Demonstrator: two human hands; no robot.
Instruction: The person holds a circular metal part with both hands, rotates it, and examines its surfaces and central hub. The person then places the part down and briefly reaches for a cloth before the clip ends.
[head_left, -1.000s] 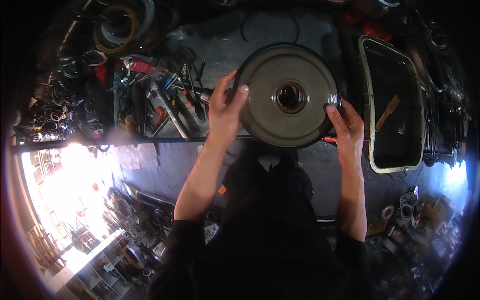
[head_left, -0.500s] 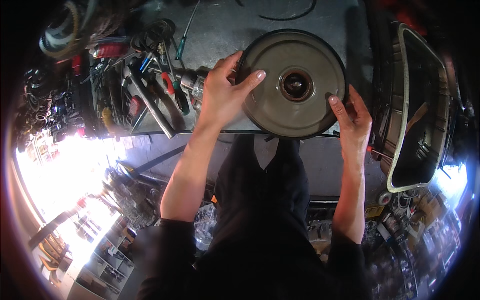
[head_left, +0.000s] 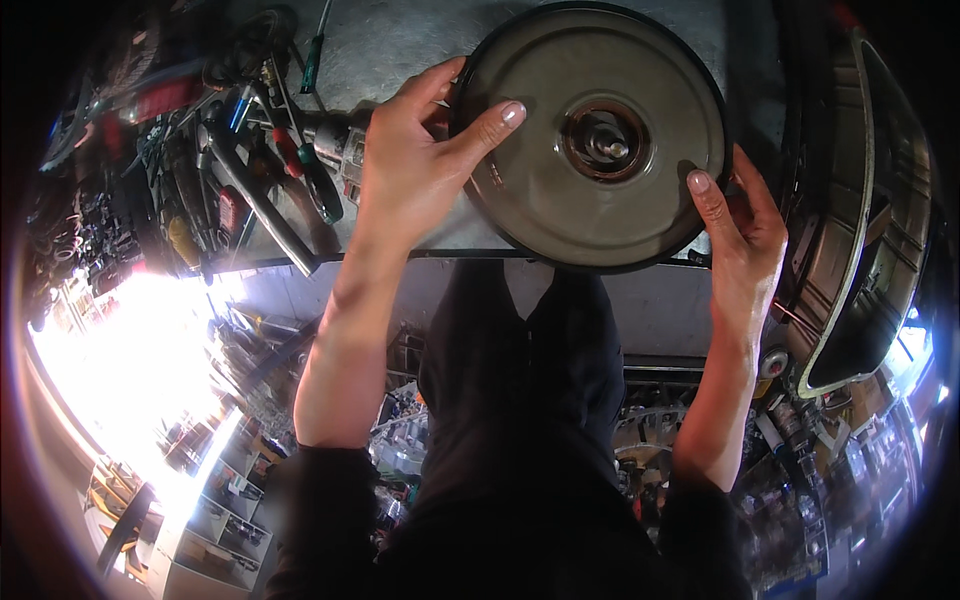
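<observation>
A large round metal disc (head_left: 540, 205), grey-brown with a dark rim and a recessed hub (head_left: 607, 143) at its centre, is held up over the bench's front edge. My left hand (head_left: 425, 145) grips its left rim, thumb lying on the face and fingers behind. On the right rim, my right hand (head_left: 740, 225) holds it the same way. The fingers behind the disc are partly hidden. Its flat face is turned up toward me, and the hub shows a shiny tip inside a brownish ring.
The metal bench (head_left: 380, 45) carries several hand tools at left, among them a long steel bar (head_left: 262, 205), red-and-green handled pliers (head_left: 318, 190) and a green-handled screwdriver (head_left: 313, 65). A deep metal pan (head_left: 860, 230) with a pale rim stands at right. Cluttered parts lie below the bench.
The disc appears larger and nearer to me, with both hands still on its rim. My hands have spread slightly apart, and the view of the bench has shifted a little.
</observation>
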